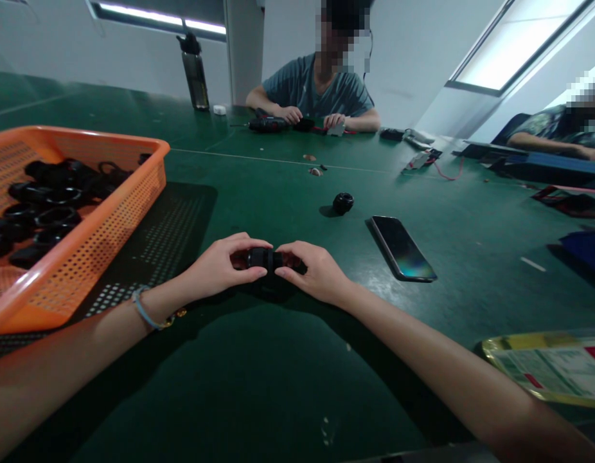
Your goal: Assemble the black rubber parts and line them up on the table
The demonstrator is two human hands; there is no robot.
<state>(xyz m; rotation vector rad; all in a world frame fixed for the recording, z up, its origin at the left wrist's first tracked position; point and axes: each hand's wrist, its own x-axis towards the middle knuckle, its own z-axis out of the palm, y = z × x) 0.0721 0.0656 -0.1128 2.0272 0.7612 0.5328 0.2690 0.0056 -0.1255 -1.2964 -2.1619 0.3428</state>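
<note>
My left hand (220, 265) and my right hand (313, 273) meet over the green table (259, 386), both gripping one small black round part (263, 258) between the fingertips. The left thumb and fingers wrap its left end, the right fingers its right end. A second black round part (343, 203) lies alone on the table beyond my hands. An orange perforated basket (109, 212) at my left holds several black rings and parts (47, 206).
A black phone (401, 247) lies face up right of my hands. A yellow-edged printed sheet (548, 370) sits at the right front. Across the table a person (317, 96) handles tools; another person (562, 128) sits far right. A dark bottle (195, 74) stands at the back.
</note>
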